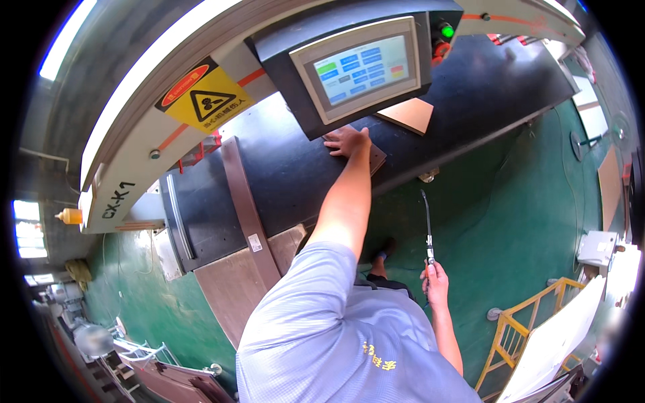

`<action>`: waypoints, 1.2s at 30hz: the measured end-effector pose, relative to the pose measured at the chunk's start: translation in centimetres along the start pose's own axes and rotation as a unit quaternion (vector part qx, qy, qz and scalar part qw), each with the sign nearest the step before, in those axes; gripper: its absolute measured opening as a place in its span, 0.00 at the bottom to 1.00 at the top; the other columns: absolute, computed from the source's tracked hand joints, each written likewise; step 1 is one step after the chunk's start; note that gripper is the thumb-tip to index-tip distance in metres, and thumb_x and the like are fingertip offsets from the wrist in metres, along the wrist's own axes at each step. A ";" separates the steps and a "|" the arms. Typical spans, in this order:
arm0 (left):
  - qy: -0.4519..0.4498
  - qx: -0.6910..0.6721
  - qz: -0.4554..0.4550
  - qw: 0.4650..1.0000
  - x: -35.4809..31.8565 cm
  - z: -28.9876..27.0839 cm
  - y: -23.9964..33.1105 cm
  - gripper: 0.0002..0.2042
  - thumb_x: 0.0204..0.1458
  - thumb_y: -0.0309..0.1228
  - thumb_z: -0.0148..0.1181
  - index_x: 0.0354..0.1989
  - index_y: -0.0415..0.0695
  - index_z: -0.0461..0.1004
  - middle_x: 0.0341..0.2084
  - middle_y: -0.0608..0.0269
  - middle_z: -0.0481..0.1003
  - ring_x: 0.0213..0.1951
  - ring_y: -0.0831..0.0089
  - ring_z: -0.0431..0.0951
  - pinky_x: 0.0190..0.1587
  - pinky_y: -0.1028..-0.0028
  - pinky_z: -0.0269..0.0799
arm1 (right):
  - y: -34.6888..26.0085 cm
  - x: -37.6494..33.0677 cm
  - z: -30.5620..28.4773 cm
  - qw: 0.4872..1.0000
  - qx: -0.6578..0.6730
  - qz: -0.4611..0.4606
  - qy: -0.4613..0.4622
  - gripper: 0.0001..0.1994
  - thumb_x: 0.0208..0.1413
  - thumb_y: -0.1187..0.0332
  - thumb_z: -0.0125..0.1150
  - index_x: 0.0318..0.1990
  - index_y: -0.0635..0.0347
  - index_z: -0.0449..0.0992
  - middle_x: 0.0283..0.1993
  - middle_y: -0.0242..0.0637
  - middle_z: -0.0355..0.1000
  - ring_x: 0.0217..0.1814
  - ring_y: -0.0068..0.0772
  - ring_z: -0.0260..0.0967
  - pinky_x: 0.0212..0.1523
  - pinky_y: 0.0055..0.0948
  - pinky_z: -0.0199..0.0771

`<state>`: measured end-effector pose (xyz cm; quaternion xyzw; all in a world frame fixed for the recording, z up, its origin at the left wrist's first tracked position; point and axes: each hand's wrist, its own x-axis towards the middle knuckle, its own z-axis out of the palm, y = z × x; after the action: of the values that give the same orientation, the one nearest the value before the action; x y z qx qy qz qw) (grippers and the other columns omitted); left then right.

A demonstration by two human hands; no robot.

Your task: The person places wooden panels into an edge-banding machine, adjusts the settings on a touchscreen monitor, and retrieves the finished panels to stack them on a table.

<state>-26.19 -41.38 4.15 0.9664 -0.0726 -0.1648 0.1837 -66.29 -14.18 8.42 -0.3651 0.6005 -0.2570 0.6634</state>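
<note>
Near the frame's centre top, the left hand (347, 142) lies spread flat on a brown board (371, 156) on the black machine bed (289, 168), below the touchscreen (361, 69); at lower right, the right hand (437, 279) grips a black air gun (427, 225). Board apparently placed, not yet fed through.

touch screen panel (361, 69), yellow warning label (205, 101), yellow railing (517, 329).

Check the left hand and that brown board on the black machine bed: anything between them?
Nothing visible. The left hand lies flat on the brown board, touching it, just under the touchscreen panel. A second, lighter board lies apart to the right on the bed. The right hand holds a thin black tool away from the machine.
</note>
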 end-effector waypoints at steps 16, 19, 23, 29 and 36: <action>0.106 -0.045 0.208 0.971 2.6 -11.9 -28.0 0.44 0.37 0.38 0.76 0.68 0.58 0.63 0.62 0.50 0.65 0.60 0.45 0.66 0.59 0.46 0.64 | -2.3 2.8 6.2 0.965 -0.149 0.005 -0.216 0.17 0.69 0.62 0.57 0.57 0.64 0.75 0.28 0.27 0.74 0.17 0.12 0.59 0.19 0.17 0.59; 0.137 -0.008 0.157 0.978 1.9 -16.1 -34.5 0.45 0.36 0.36 0.75 0.70 0.59 0.63 0.62 0.46 0.64 0.61 0.43 0.65 0.60 0.47 0.63 | -3.0 3.3 8.0 0.953 -0.191 0.017 -0.237 0.17 0.68 0.62 0.58 0.58 0.64 0.75 0.29 0.27 0.74 0.19 0.12 0.60 0.20 0.17 0.60; 0.127 0.020 0.068 0.989 2.1 -18.8 -39.9 0.48 0.38 0.35 0.75 0.73 0.61 0.58 0.65 0.42 0.61 0.61 0.43 0.64 0.61 0.47 0.62 | -3.6 3.5 10.9 0.931 -0.244 0.024 -0.271 0.17 0.68 0.63 0.59 0.58 0.64 0.74 0.29 0.26 0.74 0.21 0.12 0.61 0.22 0.17 0.61; 0.062 0.070 -0.008 0.996 4.0 -18.8 -40.6 0.53 0.42 0.33 0.72 0.77 0.64 0.44 0.69 0.43 0.57 0.58 0.42 0.68 0.58 0.49 0.68 | -4.5 3.1 15.7 0.891 -0.312 -0.014 -0.329 0.17 0.69 0.62 0.57 0.58 0.63 0.74 0.29 0.28 0.73 0.18 0.12 0.60 0.19 0.17 0.59; 0.041 0.050 -0.019 0.998 2.6 -19.9 -42.9 0.53 0.45 0.30 0.69 0.78 0.64 0.42 0.66 0.44 0.58 0.57 0.42 0.71 0.55 0.48 0.71 | -6.2 4.1 17.0 0.865 -0.379 -0.035 -0.326 0.14 0.68 0.63 0.57 0.53 0.62 0.77 0.23 0.27 0.70 0.17 0.13 0.58 0.18 0.18 0.57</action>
<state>-13.49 4.21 4.64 0.9814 -0.0547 -0.1251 0.1349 -48.32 -18.13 11.01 -0.6722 0.3879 0.1011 0.6225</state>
